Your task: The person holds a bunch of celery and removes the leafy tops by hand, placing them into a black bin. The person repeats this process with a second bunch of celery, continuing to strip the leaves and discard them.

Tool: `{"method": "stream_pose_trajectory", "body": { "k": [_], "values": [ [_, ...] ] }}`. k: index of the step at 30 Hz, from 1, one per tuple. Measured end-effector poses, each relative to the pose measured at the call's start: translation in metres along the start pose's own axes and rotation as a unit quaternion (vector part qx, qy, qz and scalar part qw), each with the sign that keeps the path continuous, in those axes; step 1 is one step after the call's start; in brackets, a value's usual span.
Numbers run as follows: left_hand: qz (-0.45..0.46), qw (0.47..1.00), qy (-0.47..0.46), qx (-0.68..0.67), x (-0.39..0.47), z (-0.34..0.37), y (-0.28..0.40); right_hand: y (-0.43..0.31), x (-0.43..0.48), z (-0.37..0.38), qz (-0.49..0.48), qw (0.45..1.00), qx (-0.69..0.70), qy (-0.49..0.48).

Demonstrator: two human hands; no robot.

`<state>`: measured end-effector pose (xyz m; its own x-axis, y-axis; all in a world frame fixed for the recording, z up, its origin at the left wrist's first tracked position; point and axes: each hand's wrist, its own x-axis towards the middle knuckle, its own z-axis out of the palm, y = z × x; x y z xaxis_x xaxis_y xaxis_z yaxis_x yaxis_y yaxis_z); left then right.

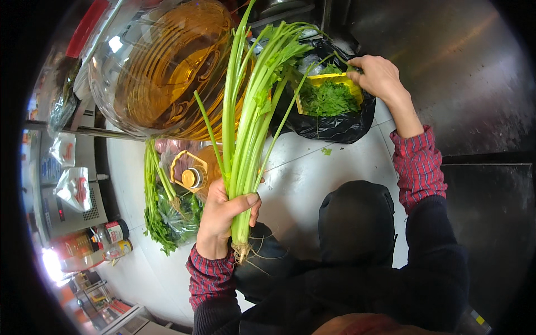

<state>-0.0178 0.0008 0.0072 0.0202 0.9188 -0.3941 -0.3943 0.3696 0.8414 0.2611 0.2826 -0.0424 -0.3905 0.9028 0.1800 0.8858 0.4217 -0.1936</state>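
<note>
My left hand (229,209) grips a bunch of celery (247,142) near its base, with the stringy roots hanging below the fist. The pale green stalks fan upward and away from me. At the upper right, my right hand (379,77) has thumb and fingers pinched on the thin tip of a stalk that bends over from the bunch. Just below that hand is a yellow plastic basket (299,104) set in a black plastic bag (335,132). Loose green celery leaves (331,98) lie in the basket.
A large clear jug of amber liquid (167,71) stands at upper left. Beside it are a yellow-capped bottle (191,177) and more celery (153,197) over bagged greens (184,217). Leaf scraps (326,151) dot the tiled floor (289,163). Metal panels (465,75) line the right side.
</note>
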Motion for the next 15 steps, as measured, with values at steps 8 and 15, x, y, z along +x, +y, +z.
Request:
{"method": "stream_pose_trajectory", "body": {
  "k": [8, 15],
  "values": [
    [-0.017, 1.0, -0.002, 0.02, 0.001, 0.003, 0.002, -0.066, 0.005, -0.016, -0.157, 0.858, 0.196, 0.448],
    [-0.028, 0.997, -0.019, 0.065, -0.002, 0.004, 0.001, -0.092, 0.011, -0.01, 0.009, 0.715, 0.699, 0.018]
  ]
}}
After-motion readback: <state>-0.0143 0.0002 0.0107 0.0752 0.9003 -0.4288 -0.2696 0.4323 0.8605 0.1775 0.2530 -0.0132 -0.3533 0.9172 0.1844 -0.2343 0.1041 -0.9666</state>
